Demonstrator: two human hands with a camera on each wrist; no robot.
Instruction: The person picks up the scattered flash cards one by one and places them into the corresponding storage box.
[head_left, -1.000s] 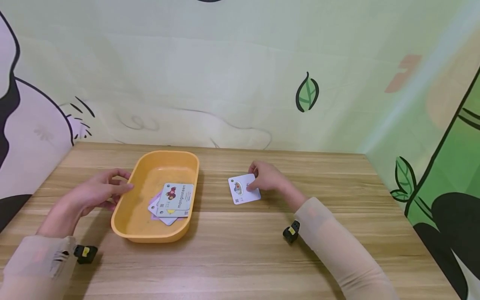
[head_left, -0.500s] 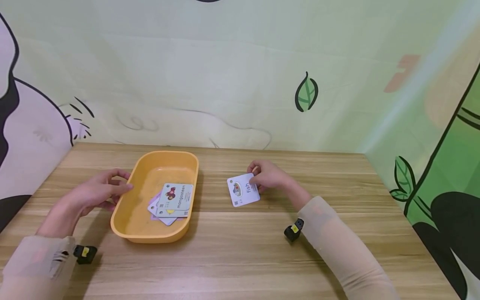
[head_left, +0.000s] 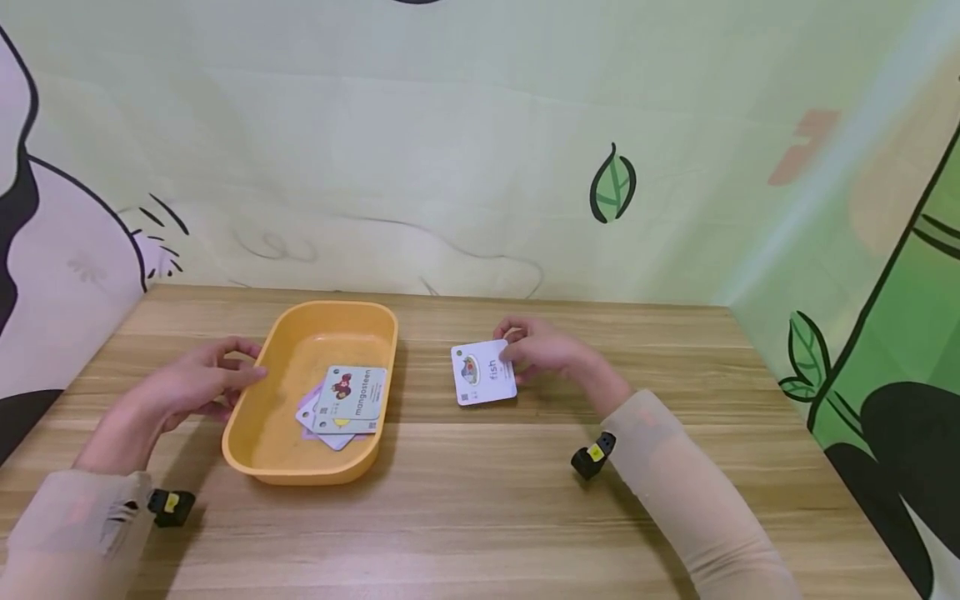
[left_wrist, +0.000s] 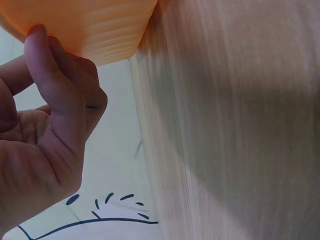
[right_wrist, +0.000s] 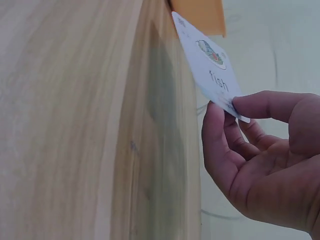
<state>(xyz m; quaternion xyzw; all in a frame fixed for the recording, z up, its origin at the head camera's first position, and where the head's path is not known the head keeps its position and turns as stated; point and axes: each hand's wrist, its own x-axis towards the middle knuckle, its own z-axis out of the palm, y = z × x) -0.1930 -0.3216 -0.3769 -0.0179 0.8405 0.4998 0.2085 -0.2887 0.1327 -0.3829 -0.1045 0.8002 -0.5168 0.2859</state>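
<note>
My right hand [head_left: 551, 348] pinches a white flash card [head_left: 483, 372] by its right edge, thumb on the printed face and fingers beneath. It reads "fish" beside a picture of a fish on a plate. In the right wrist view the card [right_wrist: 212, 70] tilts, raised over the table. My left hand [head_left: 198, 379] holds the left rim of a yellow-orange plastic tray [head_left: 258, 454] with curled fingers. In the left wrist view its fingertips meet the outer wall of the tray [left_wrist: 107, 32]. Inside lie several overlapping cards, topped by a "mangosteen" card [head_left: 352, 393].
A wooden table [head_left: 480, 517] carries the tray on its left half. Behind it rises a light green printed backdrop [head_left: 450, 167] that meets the table's back edge. Both wrists wear small black cameras, one by the right sleeve [head_left: 682, 492].
My right hand has lifted the fish card slightly and turned it a little, uncovering the word "fish". The right wrist shifted a bit to the right. My left hand and the tray stay put.
</note>
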